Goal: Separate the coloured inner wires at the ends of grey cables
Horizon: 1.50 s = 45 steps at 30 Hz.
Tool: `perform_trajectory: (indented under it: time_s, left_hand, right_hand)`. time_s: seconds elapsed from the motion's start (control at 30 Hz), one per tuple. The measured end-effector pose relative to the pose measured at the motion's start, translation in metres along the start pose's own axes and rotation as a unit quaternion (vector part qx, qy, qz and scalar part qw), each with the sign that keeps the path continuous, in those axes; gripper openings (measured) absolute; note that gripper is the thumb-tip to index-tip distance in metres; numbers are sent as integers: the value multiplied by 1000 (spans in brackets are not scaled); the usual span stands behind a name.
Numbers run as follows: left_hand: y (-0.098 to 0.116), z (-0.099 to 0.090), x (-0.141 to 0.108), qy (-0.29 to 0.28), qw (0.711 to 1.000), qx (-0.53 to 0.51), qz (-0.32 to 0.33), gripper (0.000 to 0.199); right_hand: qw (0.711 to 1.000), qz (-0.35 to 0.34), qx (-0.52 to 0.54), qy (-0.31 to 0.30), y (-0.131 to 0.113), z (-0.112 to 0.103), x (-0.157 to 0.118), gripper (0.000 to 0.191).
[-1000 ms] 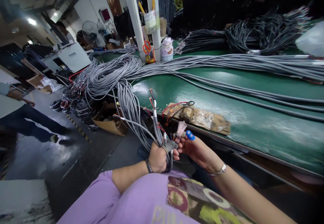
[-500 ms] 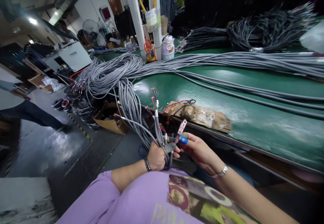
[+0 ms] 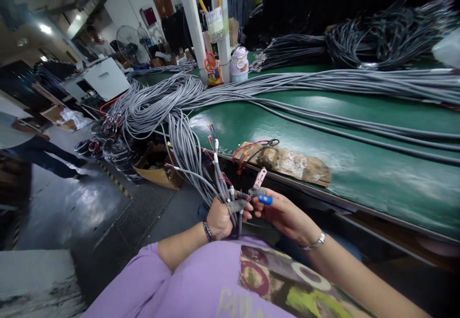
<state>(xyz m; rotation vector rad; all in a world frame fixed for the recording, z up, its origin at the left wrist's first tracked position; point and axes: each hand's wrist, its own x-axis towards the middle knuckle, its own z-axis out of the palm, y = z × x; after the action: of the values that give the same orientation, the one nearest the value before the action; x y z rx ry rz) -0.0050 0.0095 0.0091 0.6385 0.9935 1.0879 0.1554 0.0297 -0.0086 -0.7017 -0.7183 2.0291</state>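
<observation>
My left hand (image 3: 220, 220) is closed around a bundle of grey cables (image 3: 219, 174); a grey covering is on its thumb. White-banded cable ends with bared coloured cores stick up above the fist. My right hand (image 3: 287, 212) is pinched at the thin coloured wires (image 3: 245, 196) fanning out of one cable, close beside the left thumb. A blue band (image 3: 265, 199) sits around one right finger, and a grey covering is on another fingertip. A pink strip with holes (image 3: 260, 178) stands up from the right fingers; how it is held is hidden.
A green table (image 3: 323, 117) carries long grey cables (image 3: 309, 81) and a taped cardboard piece (image 3: 287, 162) at its near edge. Orange scissors (image 3: 210, 62) hang by a white post (image 3: 223, 30). A cardboard box (image 3: 158, 169) stands on the floor. Another person's legs (image 3: 46, 153) are at left.
The cable bundle and my left hand have shifted slightly left. My right hand has turned a little, and its fingers sit closer over the coloured wires. The person at left has moved slightly.
</observation>
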Motion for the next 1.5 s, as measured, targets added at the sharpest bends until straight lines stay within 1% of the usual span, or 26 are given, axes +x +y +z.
perform_trajectory:
  time_s: [0.1, 0.17, 0.23, 0.33, 0.4, 0.47, 0.57, 0.63, 0.67, 0.73, 0.8, 0.87, 0.93, 1.0, 1.03, 1.1, 1.13, 1.17, 1.2, 1.23, 1.3, 1.37, 1.43, 1.5]
  left_hand:
    - [0, 1, 0, 9, 1000, 14, -2, 37]
    - [-1, 2, -1, 11, 1000, 18, -5, 38]
    - [-1, 3, -2, 15, 1000, 20, -11, 40]
    - [0, 3, -2, 18, 999, 23, -17, 41]
    - [0, 3, -2, 12, 1000, 21, -13, 41]
    - [0, 1, -2, -12, 1000, 22, -11, 41]
    - [-1, -2, -1, -67, 996, 42, -29, 40]
    - [-1, -3, -1, -88, 994, 53, -29, 38]
    - [-1, -4, 0, -90, 994, 53, -21, 37]
    - [0, -3, 0, -83, 995, 46, 3, 35]
    - [2, -1, 1, -72, 997, 35, 22, 34]
    - [4, 1, 2, -66, 997, 23, 34, 34]
    - [5, 3, 6, -64, 997, 13, 43, 34]
    - [7, 4, 10, -73, 996, 1, 51, 33]
    - [7, 4, 13, -81, 995, -5, 54, 32]
    - [7, 5, 18, -98, 993, -17, 59, 30]
    - [8, 6, 21, -106, 992, -20, 61, 29]
    - [8, 6, 23, -111, 992, -19, 64, 29]
    - [7, 7, 25, -115, 991, -18, 66, 29]
    - [7, 8, 26, -119, 991, -17, 67, 30]
    - [5, 9, 28, -124, 990, -16, 64, 31]
    - [2, 10, 28, -128, 990, -18, 57, 31]
    - [-1, 10, 28, -130, 990, -20, 51, 31]
    - [-3, 9, 28, -129, 990, -19, 45, 31]
  right_hand:
    - [999, -7, -8, -43, -2, 7, -5, 21]
    - [999, -22, -13, -47, -1, 9, -5, 21]
    - [999, -33, -23, -29, 2, 9, -3, 21]
    - [998, -45, -42, 17, 5, 5, -1, 19]
    - [997, -46, -49, 27, 5, 4, 0, 18]
    - [999, -34, -42, 3, 5, 6, -2, 19]
    - [998, -15, -20, -49, 5, 12, -3, 21]
    - [998, -6, -6, -59, 6, 11, -1, 20]
    - [999, -4, 3, -48, 5, 9, 0, 19]
    - [1000, -1, 30, -8, 3, 1, 5, 18]
    - [998, 5, 58, 27, -3, -7, 10, 24]
    - [997, 21, 65, 22, -9, -11, 16, 35]
    - [999, 30, 40, 5, -15, -11, 20, 38]
    - [1000, -3, -16, 15, -18, -7, 22, 36]
    - [997, -37, -56, 39, -19, -5, 23, 35]
    - [975, -123, -147, 116, -18, -1, 24, 37]
    - [959, -157, -182, 150, -17, 0, 25, 40]
    - [949, -174, -200, 169, -16, 1, 25, 43]
    - [950, -173, -199, 165, -15, 1, 26, 46]
    - [961, -157, -177, 141, -14, 2, 27, 49]
    - [987, -106, -96, 73, -12, 3, 30, 51]
    - [997, -74, -18, 30, -11, 5, 32, 49]
    - [997, -69, 25, 22, -10, 6, 34, 45]
    - [997, -64, 40, 20, -10, 7, 34, 45]
